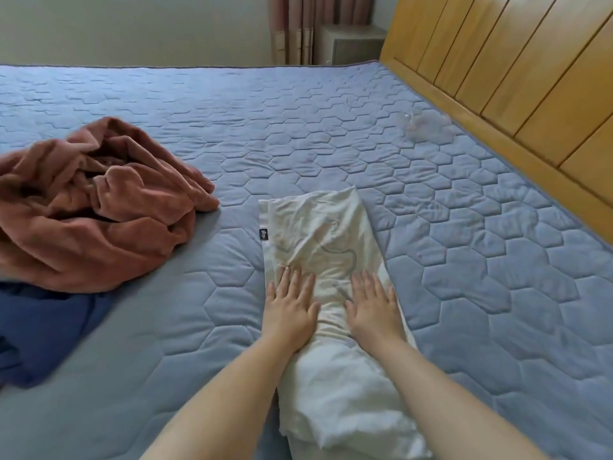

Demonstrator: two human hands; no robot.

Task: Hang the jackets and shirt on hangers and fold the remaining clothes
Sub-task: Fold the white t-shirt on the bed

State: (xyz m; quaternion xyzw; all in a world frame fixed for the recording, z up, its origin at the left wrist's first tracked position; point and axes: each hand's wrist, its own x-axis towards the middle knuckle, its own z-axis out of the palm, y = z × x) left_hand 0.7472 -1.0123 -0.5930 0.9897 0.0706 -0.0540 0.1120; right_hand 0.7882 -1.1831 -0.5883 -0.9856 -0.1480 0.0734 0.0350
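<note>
The white garment (318,227) was laid out as a long, narrow strip in the lower centre of the frame, on the quilted blue bed cover (464,293). It was pressed from above by both hands. The left hand (292,307) and the right hand (373,307) were laid flat on it side by side, fingers straight and slightly spread, with nothing gripped by either.

The cloth was visibly wrinkled, and its near end was bunched thick. If a further fold were made over those creases, they would probably be set in and a lopsided bundle produced. If the palms were slid rather than pressed, the layers could be dragged out of line. The crumpled brown garment (99,207) at the left, with the navy garment (43,330) partly beneath it, was judged likely to be creased further while left heaped.

No open container was seen. A small cabinet (351,44) stood at the upper centre; its inside was not shown. A clear plastic item (428,126) lay at the upper right by the wooden headboard (514,78); whether anything was held in it could not be told.
</note>
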